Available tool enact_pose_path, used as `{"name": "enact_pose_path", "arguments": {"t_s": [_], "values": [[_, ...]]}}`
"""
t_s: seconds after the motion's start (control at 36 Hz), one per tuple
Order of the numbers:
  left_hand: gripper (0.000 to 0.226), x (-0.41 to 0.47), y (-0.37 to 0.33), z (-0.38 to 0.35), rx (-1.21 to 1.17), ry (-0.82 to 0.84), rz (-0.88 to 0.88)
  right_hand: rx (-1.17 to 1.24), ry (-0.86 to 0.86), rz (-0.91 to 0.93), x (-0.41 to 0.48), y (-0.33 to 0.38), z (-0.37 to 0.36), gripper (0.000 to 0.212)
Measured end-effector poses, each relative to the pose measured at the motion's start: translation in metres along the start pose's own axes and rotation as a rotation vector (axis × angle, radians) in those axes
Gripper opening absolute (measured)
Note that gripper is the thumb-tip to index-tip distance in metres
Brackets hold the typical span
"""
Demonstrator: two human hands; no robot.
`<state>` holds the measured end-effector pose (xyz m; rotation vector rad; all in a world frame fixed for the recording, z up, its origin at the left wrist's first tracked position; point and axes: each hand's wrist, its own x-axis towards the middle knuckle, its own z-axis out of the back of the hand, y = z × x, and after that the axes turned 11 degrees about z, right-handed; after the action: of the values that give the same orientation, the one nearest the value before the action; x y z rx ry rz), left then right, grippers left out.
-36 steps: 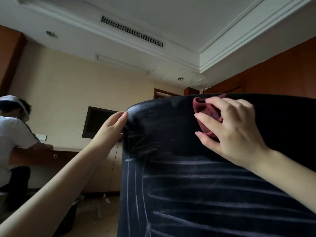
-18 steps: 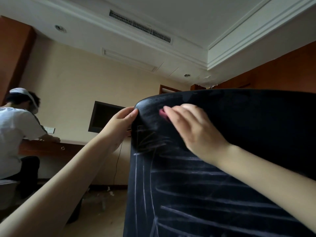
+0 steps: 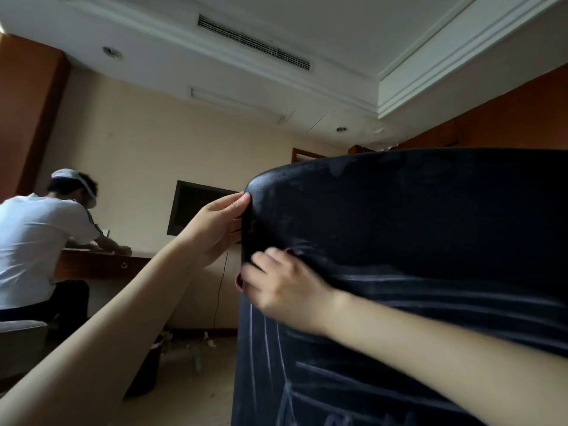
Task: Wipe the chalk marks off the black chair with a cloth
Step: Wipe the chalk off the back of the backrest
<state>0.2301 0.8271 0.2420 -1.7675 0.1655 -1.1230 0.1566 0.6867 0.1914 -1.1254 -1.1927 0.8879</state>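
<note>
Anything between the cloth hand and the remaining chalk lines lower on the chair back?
Nothing visible. The right hand presses the red cloth at the chair back's left edge; the chalk marks lie bare just below. The left hand holds the edge higher up, clear.

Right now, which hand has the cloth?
The right hand, low on the black chair; dark red cloth peeks out under it. The left hand only grips the chair's edge.

Pale floor (image 3: 190, 392) carries a dark bin (image 3: 147, 367) (scraps nearby).
</note>
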Motion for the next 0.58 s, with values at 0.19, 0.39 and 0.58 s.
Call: {"name": "enact_pose_path", "arguments": {"t_s": [0.19,0.39,0.58], "values": [[0.019,0.002,-0.001,0.004,-0.021,0.027,0.011,-0.319,-0.097,-0.162,0.029,-0.093,0.025,0.019],[0.024,0.005,-0.001,0.012,-0.034,0.047,0.077,-0.095,-0.188,-0.204,0.019,-0.013,-0.014,0.019],[0.021,0.010,0.002,0.014,0.012,-0.007,0.031,-0.016,-0.042,-0.040,0.007,0.017,-0.025,0.023]]}}
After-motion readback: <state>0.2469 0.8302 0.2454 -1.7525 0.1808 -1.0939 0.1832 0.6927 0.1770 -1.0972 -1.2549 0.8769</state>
